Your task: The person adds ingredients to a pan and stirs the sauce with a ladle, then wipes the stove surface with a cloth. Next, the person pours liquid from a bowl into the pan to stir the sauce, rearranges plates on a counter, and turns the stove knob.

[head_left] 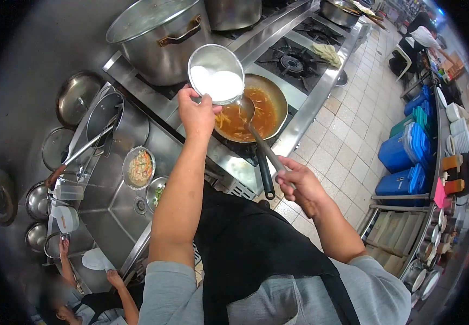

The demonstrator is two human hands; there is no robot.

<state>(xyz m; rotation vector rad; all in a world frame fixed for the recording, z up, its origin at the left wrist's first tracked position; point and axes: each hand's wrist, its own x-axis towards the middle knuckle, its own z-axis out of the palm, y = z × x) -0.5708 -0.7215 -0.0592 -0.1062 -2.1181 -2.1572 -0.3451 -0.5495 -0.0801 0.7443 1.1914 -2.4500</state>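
My left hand point(197, 112) grips the rim of a metal bowl point(215, 67) with white contents, tilted above the near side of a frying pan point(284, 97). A thin stream falls from its lip toward the ladle. Orange-brown sauce point(264, 111) with pale strips fills the pan, which sits on the stove. My right hand point(301, 181) is closed around the handle of a ladle point(266, 147), whose bowl dips into the sauce. Beside that ladle, the pan's black handle point(266, 179) points toward me, not held.
A large stockpot point(161, 40) stands behind the pan. On the left counter are a bowl of shredded vegetables point(139, 168) and a bowl of chopped greens point(157, 193). A yellowish cloth point(327, 54) lies near an unlit-looking burner point(290, 63). A co-worker point(104, 303) works at lower left.
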